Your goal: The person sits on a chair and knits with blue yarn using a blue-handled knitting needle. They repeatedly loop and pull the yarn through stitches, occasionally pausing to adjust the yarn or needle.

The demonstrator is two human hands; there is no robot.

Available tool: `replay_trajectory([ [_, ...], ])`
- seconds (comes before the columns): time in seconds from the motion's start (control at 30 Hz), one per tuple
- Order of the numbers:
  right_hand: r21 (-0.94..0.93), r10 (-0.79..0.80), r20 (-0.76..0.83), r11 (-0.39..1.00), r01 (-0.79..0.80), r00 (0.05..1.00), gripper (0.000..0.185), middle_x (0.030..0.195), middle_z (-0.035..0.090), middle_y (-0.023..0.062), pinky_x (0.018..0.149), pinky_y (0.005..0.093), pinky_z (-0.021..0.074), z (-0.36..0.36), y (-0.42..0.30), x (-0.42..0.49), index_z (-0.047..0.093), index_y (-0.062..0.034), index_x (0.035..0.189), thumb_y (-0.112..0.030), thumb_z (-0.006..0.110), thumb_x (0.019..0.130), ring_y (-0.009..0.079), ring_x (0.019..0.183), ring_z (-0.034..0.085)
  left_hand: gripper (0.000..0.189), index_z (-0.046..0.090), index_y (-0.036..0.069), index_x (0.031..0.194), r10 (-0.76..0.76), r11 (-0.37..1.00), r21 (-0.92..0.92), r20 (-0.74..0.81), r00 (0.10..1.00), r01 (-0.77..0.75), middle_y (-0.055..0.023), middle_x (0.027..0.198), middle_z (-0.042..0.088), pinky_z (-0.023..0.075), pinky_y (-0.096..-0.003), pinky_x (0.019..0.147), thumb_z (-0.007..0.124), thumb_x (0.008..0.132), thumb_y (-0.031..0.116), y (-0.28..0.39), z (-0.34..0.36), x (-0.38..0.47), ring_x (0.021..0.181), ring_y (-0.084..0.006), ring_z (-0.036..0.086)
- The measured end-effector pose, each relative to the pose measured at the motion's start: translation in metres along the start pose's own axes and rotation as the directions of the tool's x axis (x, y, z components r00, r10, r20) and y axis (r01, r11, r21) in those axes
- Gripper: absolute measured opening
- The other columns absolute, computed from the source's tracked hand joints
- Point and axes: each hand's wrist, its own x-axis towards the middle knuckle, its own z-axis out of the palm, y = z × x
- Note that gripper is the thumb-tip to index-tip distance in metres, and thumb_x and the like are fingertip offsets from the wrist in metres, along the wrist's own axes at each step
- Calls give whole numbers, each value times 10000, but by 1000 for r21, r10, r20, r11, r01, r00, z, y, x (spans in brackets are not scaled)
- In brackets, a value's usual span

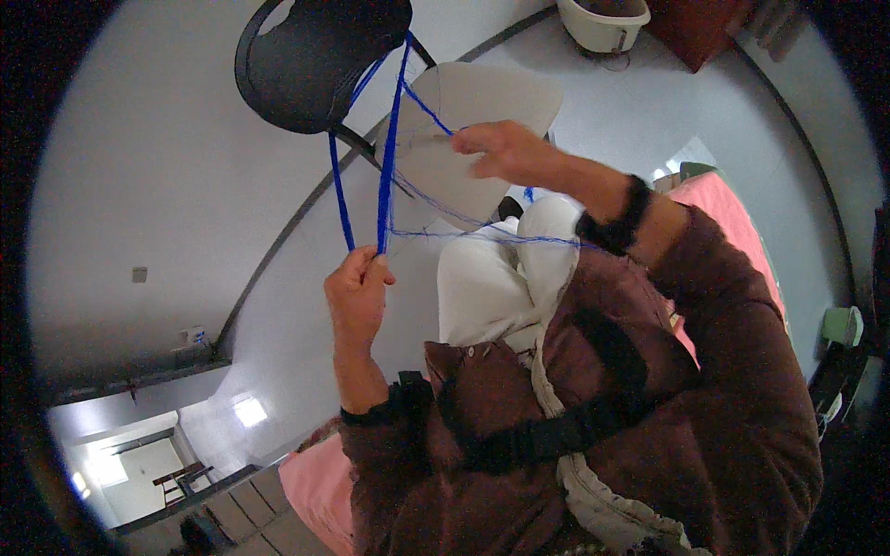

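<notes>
A bundle of blue yarn (391, 153) runs as a long loop from the back of a black chair (320, 69). At the near end of that loop, my left hand (358, 288) grips both sides between thumb and fingers. My right hand (511, 154), slightly blurred, is above the chair's pale seat (480, 104). Its fingertips pinch a thinner blue strand (427, 108) that branches from the upper part of the bundle. Loose, thin blue threads (487, 236) stretch from the bundle across my white trousers towards my right forearm.
Pink fabric (723, 208) covers what I sit on, showing on both sides of me. A white tub (603, 24) stands at the far wall beside a dark red object (695, 28). A green bin (841, 326) is at the right. A wall edge curves behind the chair.
</notes>
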Motion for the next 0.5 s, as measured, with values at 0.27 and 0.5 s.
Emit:
replay_trajectory([
  [0.27, 221, 328, 166, 907, -359, 930, 263, 883, 644, 144, 712, 327, 520, 90, 9, 49, 609, 12, 975, -229, 587, 869, 260, 746, 626, 131, 636, -31, 910, 52, 999, 9, 29, 998, -52, -77, 734, 642, 440, -238, 572, 584, 826, 55, -26, 14, 0, 631, -99, 556],
  [0.5, 357, 458, 132, 805, -473, 879, 176, 570, 605, 94, 447, 325, 476, 115, 2, 31, 648, -39, 687, -182, 590, 772, 187, 459, 578, 194, 631, -12, 971, 266, 964, -28, 108, 958, -264, -95, 1102, 602, 484, -262, 704, 618, 778, -4, -59, 10, 10, 853, -151, 604],
])
